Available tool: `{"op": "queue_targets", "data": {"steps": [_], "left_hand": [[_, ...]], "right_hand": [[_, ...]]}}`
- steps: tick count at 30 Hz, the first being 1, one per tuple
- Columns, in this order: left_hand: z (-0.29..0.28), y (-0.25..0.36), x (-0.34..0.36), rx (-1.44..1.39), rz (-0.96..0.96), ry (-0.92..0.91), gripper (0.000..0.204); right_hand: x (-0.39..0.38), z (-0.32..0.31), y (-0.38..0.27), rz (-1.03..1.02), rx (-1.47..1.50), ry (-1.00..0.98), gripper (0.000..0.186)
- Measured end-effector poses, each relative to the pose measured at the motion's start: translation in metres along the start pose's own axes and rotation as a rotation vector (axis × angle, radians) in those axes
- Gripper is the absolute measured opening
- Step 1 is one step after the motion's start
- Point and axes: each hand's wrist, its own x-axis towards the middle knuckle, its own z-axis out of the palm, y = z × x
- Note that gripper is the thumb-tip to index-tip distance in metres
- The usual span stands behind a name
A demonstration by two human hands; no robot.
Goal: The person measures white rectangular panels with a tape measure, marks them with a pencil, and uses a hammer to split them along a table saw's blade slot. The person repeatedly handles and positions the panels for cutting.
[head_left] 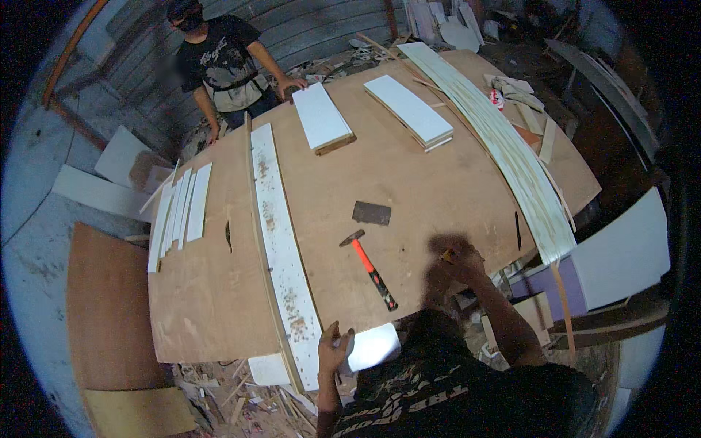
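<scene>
My left hand (pixel 334 349) is raised at the table's near edge, fingers partly bent and apart, beside the near end of a long white board (pixel 281 248) with brown specks. My right hand (pixel 463 264) is over the near right edge, closed round a small yellowish thing (pixel 447 255) too small to name. Between the hands lies a hammer (pixel 371 271) with an orange and black handle. A dark rectangular plate (pixel 372 212) rests just beyond its head.
Two stacks of white boards (pixel 321 117) (pixel 410 111) lie on the wooden tabletop (pixel 438 190). Narrow white strips (pixel 191 204) are at the left, a long grained board (pixel 496 139) at the right. Across the table a person (pixel 226 66) touches its far edge. Scraps (pixel 226 387) litter the floor.
</scene>
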Motion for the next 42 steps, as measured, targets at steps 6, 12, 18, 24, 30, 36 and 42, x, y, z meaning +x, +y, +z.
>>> {"op": "queue_targets", "data": {"steps": [6,12,18,24,30,36,42], "left_hand": [[0.021,0.021,0.032,-0.307,-0.310,0.120,0.063],[0.006,0.085,0.174,-0.246,-0.289,0.201,0.063],[-0.026,0.152,0.390,-0.212,-0.140,0.140,0.070],[-0.020,0.180,0.558,-0.231,-0.131,0.176,0.078],[0.014,0.169,0.680,-0.369,-0.190,0.001,0.092],[0.034,0.168,0.699,-0.756,-0.283,-0.163,0.065],[0.049,0.170,0.704,-0.701,-0.292,-0.058,0.067]], "right_hand": [[0.088,-0.043,0.051,-0.041,-0.041,-0.099,0.056],[0.182,-0.080,0.014,-0.283,0.059,-0.122,0.044],[0.355,-0.084,-0.087,-0.378,0.466,-0.105,0.059],[0.478,-0.082,-0.161,-0.231,0.494,-0.168,0.072],[0.566,-0.049,-0.189,-0.220,0.518,-0.185,0.083],[0.585,-0.006,-0.175,-0.256,0.875,-0.469,0.103],[0.585,-0.007,-0.187,-0.247,0.949,-0.430,0.107]]}}
